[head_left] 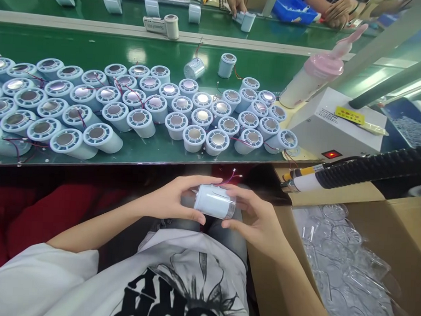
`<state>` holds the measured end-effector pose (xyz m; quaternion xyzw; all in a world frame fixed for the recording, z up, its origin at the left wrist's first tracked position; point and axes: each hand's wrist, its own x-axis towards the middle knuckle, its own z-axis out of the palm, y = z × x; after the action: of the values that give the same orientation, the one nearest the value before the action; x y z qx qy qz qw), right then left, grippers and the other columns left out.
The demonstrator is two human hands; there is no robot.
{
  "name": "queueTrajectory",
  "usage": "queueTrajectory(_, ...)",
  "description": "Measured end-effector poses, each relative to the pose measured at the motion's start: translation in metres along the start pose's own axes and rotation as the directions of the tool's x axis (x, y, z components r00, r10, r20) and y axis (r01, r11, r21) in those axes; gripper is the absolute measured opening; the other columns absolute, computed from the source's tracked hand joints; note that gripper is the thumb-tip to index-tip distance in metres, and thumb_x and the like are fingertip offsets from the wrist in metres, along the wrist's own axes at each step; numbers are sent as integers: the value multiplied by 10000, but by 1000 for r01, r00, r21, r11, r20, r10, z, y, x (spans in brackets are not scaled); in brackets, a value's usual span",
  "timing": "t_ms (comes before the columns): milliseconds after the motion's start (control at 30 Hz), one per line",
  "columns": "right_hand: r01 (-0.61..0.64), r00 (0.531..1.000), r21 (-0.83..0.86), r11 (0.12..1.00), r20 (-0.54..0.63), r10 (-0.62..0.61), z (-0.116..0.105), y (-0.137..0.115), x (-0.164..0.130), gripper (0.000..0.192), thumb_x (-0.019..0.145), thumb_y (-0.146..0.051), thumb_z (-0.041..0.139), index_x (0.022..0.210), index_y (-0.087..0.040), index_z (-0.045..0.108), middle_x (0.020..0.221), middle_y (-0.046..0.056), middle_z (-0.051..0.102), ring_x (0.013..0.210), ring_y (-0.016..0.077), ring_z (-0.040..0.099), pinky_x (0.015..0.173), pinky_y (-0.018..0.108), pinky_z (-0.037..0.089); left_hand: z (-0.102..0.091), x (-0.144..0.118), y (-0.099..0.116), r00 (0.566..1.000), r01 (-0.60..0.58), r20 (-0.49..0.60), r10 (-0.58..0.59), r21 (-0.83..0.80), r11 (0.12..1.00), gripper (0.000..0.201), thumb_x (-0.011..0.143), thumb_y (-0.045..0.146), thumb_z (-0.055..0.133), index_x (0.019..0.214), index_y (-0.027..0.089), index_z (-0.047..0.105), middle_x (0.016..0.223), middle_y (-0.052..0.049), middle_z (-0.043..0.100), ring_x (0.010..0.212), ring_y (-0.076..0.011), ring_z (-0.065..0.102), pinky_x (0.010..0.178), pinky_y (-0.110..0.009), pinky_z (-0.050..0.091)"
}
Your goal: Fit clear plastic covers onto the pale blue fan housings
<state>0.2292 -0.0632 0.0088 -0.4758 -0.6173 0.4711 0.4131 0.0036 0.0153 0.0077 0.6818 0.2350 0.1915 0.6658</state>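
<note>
Both hands on one white cylindrical unit point(214, 201) over lap, below table point(155, 154) edge: left hand point(171, 200) curled on its rear end, right hand point(255, 215) pinching clear-cap end, so prob cap-fit/inspect step, next needs steady grip w/ cap seated square, wires clear.

A single view is given, taken from a camera worn on the head and aimed forward and down. The lap and both hands are seen close at the bottom; the green surface point(162, 149) is crossed at middle distance, and a far work row is caught along the top edge
</note>
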Motion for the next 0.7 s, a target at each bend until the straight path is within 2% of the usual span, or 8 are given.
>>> queueTrajectory(267, -177, 984, 214, 961, 44, 172, 1, -5, -1, 437, 736, -303, 781, 1116, -274, 568, 1106, 40, 634, 974, 184, 620, 760, 281, 581, -3, -1, 0, 989, -145, 33, 141, 167, 975, 764, 693, 266, 783, 1382, 263, 453, 1393, -118, 500, 1257, -270, 500, 1027, -374, 432)
queueTrajectory(400, -284, 959, 351, 892, 104, 265, 4, -4, -2, 430, 766, -365, 750, 1125, -265, 536, 1042, 40, 633, 912, 165, 613, 715, 254, 556, -4, -3, 1, 983, -182, 56, 173, 240, 954, 752, 706, 268, 775, 1383, 277, 449, 1414, -99, 481, 1292, -258, 465, 1059, -364, 400)
queueTrajectory(500, -358, 933, 429, 829, 129, 336, 7, -3, -3, 445, 739, -405, 766, 1084, -246, 534, 938, 21, 639, 791, 136, 614, 670, 234, 543, -5, -4, 1, 982, -189, 72, 177, 255, 948, 756, 716, 268, 767, 1394, 277, 431, 1420, -97, 474, 1301, -250, 455, 1066, -354, 393)
queueTrajectory(700, -425, 901, 502, 753, 152, 406, 11, -5, 2, 445, 721, -471, 750, 1002, -210, 525, 805, -2, 640, 613, 116, 624, 560, 239, 568, -4, -7, 1, 978, -208, 77, 194, 277, 938, 761, 716, 265, 764, 1398, 269, 427, 1419, -112, 475, 1298, -271, 457, 1075, -390, 378)
